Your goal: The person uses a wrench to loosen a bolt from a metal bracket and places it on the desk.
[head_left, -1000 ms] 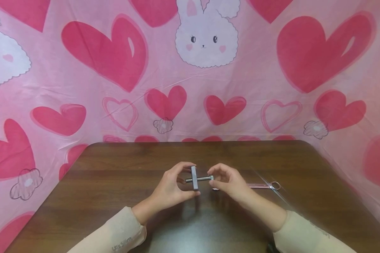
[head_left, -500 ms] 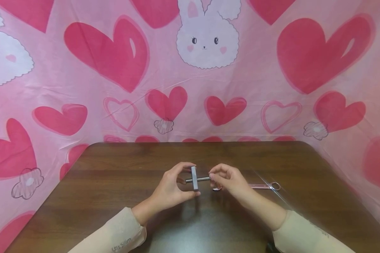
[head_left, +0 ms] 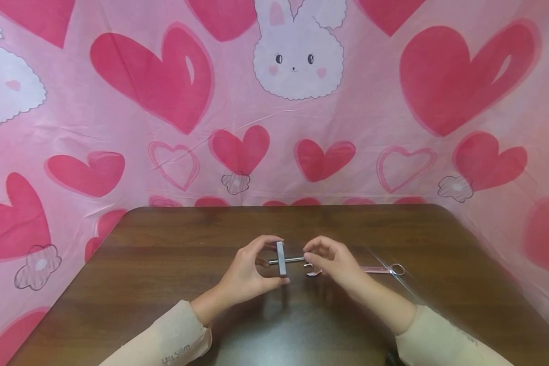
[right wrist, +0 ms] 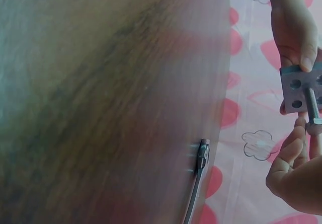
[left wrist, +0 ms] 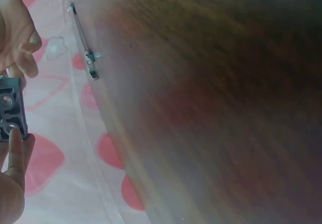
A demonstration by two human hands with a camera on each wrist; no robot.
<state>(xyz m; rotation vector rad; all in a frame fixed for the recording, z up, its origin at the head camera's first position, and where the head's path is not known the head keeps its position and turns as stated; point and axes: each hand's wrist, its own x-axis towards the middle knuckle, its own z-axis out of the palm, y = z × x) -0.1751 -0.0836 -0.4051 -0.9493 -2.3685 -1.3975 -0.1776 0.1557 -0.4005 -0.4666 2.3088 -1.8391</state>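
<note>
Your left hand (head_left: 247, 267)'s got the plate (head_left: 281, 250) gripped edge to edge, thumb below and fingers above, held up over the table (head_left: 174, 254). The bolt (head_left: 295, 260) pokes through its middle, and your right hand (head_left: 335, 262)'s pinching the head end, wrench (head_left: 377, 270) lying partly hidden behind it.
</note>
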